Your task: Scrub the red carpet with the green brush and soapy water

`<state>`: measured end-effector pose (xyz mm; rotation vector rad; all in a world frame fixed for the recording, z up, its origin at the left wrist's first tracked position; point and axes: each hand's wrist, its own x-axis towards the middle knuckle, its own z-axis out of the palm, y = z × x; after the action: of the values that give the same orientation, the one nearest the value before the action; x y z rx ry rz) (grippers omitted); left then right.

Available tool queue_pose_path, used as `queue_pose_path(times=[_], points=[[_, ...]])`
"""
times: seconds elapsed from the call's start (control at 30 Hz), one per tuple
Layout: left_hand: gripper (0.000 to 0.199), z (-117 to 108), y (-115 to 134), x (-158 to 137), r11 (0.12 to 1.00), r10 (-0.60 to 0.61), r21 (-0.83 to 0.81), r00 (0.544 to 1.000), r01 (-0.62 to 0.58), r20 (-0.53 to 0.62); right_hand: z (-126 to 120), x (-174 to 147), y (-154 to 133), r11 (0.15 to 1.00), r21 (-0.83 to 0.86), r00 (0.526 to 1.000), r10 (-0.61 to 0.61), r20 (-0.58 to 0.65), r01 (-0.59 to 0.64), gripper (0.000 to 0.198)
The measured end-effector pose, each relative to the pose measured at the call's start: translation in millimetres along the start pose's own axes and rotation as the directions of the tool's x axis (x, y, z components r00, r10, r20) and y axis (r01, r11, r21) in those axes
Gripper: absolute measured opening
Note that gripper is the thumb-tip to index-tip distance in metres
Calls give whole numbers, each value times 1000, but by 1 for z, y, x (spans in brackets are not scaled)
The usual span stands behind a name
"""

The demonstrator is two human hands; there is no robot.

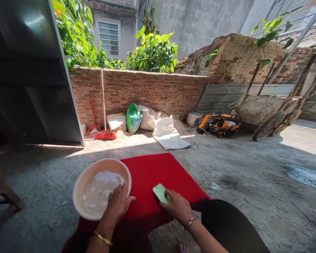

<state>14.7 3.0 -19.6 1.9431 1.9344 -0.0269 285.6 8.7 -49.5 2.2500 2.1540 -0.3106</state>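
My left hand [119, 202] is over the near right side of a pale plastic basin [80, 207] of water. Its thumb is spread away from the fingers and nothing shows in its grasp. The basin stands on the left part of a red cloth-covered surface [147, 168]. To the right, my right hand [177, 207] grips the near end of a light green phone case [159, 190] between thumb and fingers. The case is flat with rounded corners and a small hole near its far end, and lies on or just above the red cloth; I cannot tell which.
A dark metal door [37, 88] stands at the left. By the brick wall [158, 88] are a red broom [105, 135], a dustpan [93, 131], several sacks [133, 119] and a bucket [193, 118]. A toy excavator [222, 124] and a wheeled cart [268, 112] are farther right.
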Motion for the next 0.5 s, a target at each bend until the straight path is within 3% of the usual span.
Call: queue_pose_path(times=[0.1, 0.2, 0.27, 0.5], points=[[69, -3, 1, 1, 1000, 18, -24, 1000, -17, 19, -22, 7, 47, 982, -32, 980, 186, -69, -188, 20], [63, -6, 4, 3, 998, 24, -55, 1000, -23, 14, -30, 11, 49, 976, 36, 972, 217, -84, -215, 19], [60, -8, 7, 3, 998, 17, -68, 1000, -16, 16, -28, 15, 22, 983, 93, 986, 160, -44, -156, 20], [56, -10, 8, -3, 996, 31, -86, 999, -32, -7, -2, 41, -114, 986, 149, 997, -75, 17, 71, 28]])
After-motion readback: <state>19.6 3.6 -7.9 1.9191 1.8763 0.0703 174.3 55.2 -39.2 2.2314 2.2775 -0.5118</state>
